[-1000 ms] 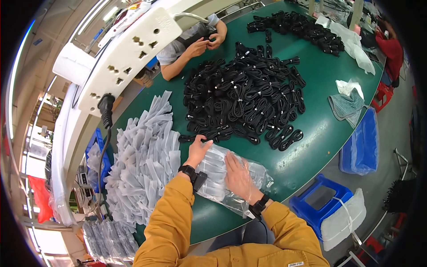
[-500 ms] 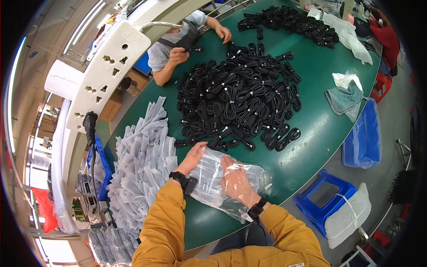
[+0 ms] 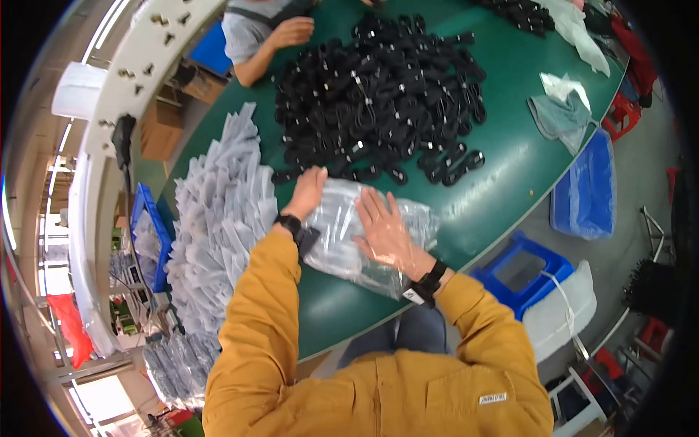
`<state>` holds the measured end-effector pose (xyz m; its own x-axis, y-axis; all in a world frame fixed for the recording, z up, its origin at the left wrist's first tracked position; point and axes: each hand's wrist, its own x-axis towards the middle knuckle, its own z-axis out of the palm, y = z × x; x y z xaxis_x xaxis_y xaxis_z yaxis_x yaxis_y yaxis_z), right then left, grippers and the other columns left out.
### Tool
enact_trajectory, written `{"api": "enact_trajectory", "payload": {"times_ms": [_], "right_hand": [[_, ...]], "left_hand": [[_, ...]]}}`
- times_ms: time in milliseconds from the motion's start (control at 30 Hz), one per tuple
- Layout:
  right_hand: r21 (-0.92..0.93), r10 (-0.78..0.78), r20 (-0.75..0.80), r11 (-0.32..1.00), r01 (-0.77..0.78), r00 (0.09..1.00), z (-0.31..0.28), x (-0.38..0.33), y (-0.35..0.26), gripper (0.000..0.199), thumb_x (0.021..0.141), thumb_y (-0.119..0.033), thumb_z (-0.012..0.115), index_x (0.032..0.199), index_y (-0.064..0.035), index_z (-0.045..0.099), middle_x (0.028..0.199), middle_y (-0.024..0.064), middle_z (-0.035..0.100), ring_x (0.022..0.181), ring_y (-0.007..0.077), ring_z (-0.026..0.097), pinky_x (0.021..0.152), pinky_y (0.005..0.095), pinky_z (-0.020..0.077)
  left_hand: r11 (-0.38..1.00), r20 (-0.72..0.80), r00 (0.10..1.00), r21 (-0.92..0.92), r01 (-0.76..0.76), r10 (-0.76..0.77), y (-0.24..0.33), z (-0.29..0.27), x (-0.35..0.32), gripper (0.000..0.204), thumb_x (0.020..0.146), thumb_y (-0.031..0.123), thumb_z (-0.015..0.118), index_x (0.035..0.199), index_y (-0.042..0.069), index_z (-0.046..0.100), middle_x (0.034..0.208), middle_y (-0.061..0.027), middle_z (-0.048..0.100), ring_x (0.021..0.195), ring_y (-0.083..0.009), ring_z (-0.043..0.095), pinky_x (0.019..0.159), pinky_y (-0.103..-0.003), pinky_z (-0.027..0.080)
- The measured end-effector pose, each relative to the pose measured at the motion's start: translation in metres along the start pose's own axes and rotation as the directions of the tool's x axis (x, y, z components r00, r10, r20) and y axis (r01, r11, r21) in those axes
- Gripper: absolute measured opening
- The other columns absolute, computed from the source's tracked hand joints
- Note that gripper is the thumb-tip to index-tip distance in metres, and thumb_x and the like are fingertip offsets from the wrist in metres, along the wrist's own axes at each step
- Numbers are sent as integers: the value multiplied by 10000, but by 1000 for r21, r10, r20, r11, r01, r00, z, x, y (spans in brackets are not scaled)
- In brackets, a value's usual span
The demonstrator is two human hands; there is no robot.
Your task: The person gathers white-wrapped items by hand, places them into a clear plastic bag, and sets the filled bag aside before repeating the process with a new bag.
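Observation:
On the green table point(image 3: 502, 197) in front of me lies a clear plastic bag point(image 3: 335, 244), packed with pale, translucent contents. My left hand point(image 3: 306, 193) rests along the bag's left edge, fingers stretched out. Spread fingers of my right hand point(image 3: 386, 229) lie flat over the bag's right part; shiny film shows around the wrist, and I cannot tell whether the hand is under it. Left of the bag spreads a heap of pale, frosted plastic sleeves point(image 3: 222, 211). Beyond it is a large pile of bundled black cables point(image 3: 378, 102).
A co-worker's hand point(image 3: 293, 33) is at the far left of the cable pile. A grey-green cloth point(image 3: 561, 120) lies at the table's right. Beside the table are a blue bin point(image 3: 585, 189) and a blue stool point(image 3: 520, 269). A white power strip point(image 3: 135, 73) runs along the upper left.
The view has tilted, so the table things sit higher in it. My right hand's fingers have spread on the bag. The co-worker's near hand no longer shows a cable.

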<state>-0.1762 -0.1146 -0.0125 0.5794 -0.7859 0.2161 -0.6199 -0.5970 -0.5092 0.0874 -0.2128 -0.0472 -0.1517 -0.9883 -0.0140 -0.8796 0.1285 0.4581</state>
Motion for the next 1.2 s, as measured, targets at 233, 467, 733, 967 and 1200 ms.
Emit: {"api": "enact_trajectory", "payload": {"times_ms": [233,467,733,967,1200], "right_hand": [[-86,-152,222,981,174,963,-17,-39,6,732,778,-330,637,1408,-35,409,1493,248,303,1391,444,267,1096,649,171],[-108,-208,194,967,231,959,5,-32,25,514,853,-216,515,1347,-73,490,1504,217,310,1409,423,253,1096,650,178],[-401,-178,131,890,216,975,13,-16,21,582,825,-277,591,1354,-68,471,1511,199,310,1397,415,271,1101,622,200],[-129,-82,-123,989,66,989,-14,-57,16,786,791,-239,700,1442,-10,323,1501,276,263,1365,477,264,1091,577,259],[29,17,143,999,-21,990,-41,-80,36,559,833,-96,629,1360,-26,457,1472,243,350,1315,409,396,1073,444,358]], "left_hand": [[970,-278,942,202,-136,190,69,-36,-30,341,870,216,630,1144,22,574,1150,-186,510,1114,-387,450,961,-473,377],[965,-34,974,-129,-226,224,207,-10,-162,334,779,165,688,1072,51,575,1091,-142,527,1027,-339,509,899,-437,424],[895,-87,982,-405,-186,165,214,66,-208,107,802,29,626,889,36,563,866,-122,569,820,-316,567,729,-389,479],[874,-336,875,-453,176,-350,164,11,-276,113,797,70,667,897,51,617,936,-114,590,854,-275,577,764,-355,478],[646,-840,363,21,763,-402,43,-31,-417,449,789,222,733,1163,59,545,1167,-181,507,1096,-363,464,932,-441,391]]}}
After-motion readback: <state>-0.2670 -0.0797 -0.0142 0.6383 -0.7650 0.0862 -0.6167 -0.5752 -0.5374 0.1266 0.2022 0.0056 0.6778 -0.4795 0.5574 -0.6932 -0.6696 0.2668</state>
